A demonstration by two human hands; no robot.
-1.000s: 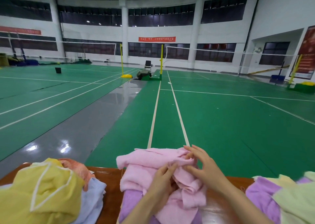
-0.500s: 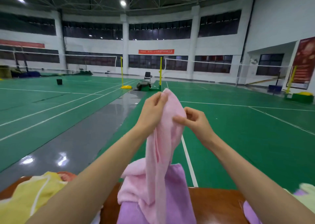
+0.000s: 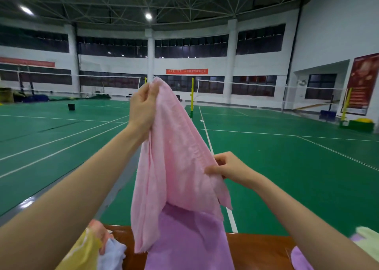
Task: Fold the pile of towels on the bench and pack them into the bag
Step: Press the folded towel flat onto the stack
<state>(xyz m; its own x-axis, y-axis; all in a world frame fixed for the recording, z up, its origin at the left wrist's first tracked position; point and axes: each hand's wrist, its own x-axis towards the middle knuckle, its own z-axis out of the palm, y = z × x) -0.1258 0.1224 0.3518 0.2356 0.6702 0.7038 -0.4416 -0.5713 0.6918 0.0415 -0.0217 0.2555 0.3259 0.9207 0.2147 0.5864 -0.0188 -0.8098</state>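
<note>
Head view: left hand (image 3: 143, 107) pinches pink towel (image 3: 176, 167) high by a corner, right hand (image 3: 227, 167) pinches its lower edge, apparently spreading it for folding.

The left hand (image 3: 142, 107) is raised high, pinching the top corner of a pink towel (image 3: 176, 167), while the right hand (image 3: 229, 167) grips its edge lower down, so the cloth hangs slanted between them. Its bottom end dangles just over a purple towel (image 3: 188, 243) spread on the wooden worktop (image 3: 256, 249). A yellow towel (image 3: 82, 253) and a light blue towel (image 3: 111, 253) lie bunched at the left, a pale green towel (image 3: 367, 237) at the right.
</note>
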